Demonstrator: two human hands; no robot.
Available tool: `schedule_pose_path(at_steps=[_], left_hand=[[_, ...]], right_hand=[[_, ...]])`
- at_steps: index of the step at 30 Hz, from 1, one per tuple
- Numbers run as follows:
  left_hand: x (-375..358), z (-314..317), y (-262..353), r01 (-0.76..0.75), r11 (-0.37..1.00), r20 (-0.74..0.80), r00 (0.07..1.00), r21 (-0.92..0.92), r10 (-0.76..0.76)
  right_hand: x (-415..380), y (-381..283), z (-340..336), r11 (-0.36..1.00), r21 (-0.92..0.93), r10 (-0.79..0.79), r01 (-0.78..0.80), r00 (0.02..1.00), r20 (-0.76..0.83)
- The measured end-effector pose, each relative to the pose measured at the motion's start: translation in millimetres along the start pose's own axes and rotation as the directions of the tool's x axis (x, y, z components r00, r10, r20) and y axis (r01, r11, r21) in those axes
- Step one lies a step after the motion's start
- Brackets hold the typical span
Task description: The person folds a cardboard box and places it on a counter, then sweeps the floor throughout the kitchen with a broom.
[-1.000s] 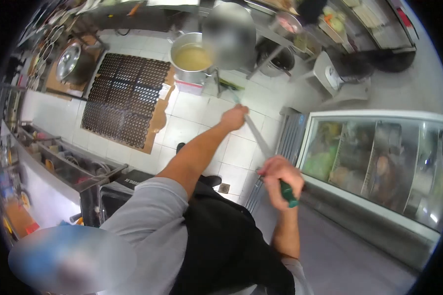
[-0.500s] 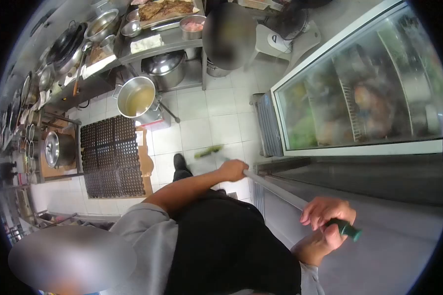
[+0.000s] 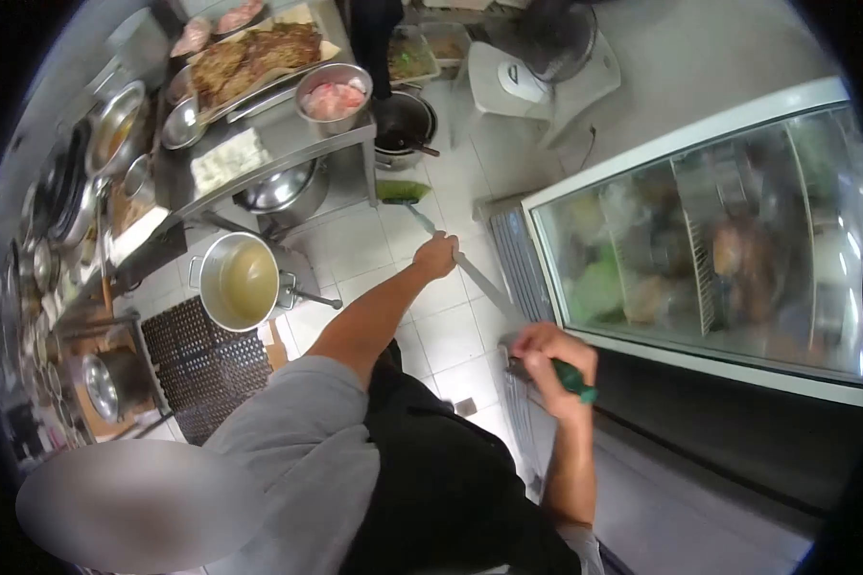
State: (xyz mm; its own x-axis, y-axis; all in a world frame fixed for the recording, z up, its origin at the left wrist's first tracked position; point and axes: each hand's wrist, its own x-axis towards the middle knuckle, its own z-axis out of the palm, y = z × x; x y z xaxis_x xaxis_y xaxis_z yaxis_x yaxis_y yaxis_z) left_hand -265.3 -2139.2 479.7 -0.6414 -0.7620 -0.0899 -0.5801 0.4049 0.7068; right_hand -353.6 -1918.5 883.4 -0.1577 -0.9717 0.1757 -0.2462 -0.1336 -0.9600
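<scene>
Midway across the white tiled floor point(image 3: 374, 254), both hands grip a long metal-handled broom point(image 3: 479, 278): left hand point(image 3: 435, 257) clenched mid-shaft, right hand point(image 3: 545, 353) wrapped around its green end, bristles point(image 3: 403, 191) beside the steel prep table point(image 3: 288, 144); nearer tiles remain.

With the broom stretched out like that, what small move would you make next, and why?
Probably a short pull back toward the feet. Both hands grip the broom handle, the left hand partway down and the right hand at the green end, and the green broom head sits far out on the tiled floor by the steel table, arms nearly extended.
</scene>
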Motion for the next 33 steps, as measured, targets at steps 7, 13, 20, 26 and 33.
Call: schedule_pose_path(at_steps=[7, 13, 20, 26, 33], left_hand=[[45.4, -97.0, 58.2, -0.141, 0.983, -0.166, 0.979, -0.115, 0.121], [-1.7, 14.5, 2.7, 0.037, 0.987, 0.154, 0.988, -0.159, -0.012], [-26.2, -67.2, 70.2, -0.215, 0.953, -0.045, 0.977, -0.215, 0.210], [6.5, 24.5, -31.3, -0.234, 0.968, 0.092, 0.966, -0.096, 0.242], [-211.3, 47.9, 119.0, -0.313, 0.911, 0.566, 0.714, -0.270, 0.413]], right_hand=[[51.1, -55.8, -11.5, 0.988, 0.052, -0.128, 0.143, 0.966, -0.224], [47.2, -28.7, -3.5, 0.984, -0.039, 0.169, -0.175, 0.978, -0.118], [-1.7, -91.5, -1.8, 0.991, 0.065, -0.099, 0.120, 0.957, -0.272], [-2.5, -21.3, 20.5, 0.988, -0.067, 0.122, -0.141, 0.965, -0.230], [-130.1, -152.0, 12.9, 0.979, -0.077, 0.144, -0.186, 0.913, -0.381]])
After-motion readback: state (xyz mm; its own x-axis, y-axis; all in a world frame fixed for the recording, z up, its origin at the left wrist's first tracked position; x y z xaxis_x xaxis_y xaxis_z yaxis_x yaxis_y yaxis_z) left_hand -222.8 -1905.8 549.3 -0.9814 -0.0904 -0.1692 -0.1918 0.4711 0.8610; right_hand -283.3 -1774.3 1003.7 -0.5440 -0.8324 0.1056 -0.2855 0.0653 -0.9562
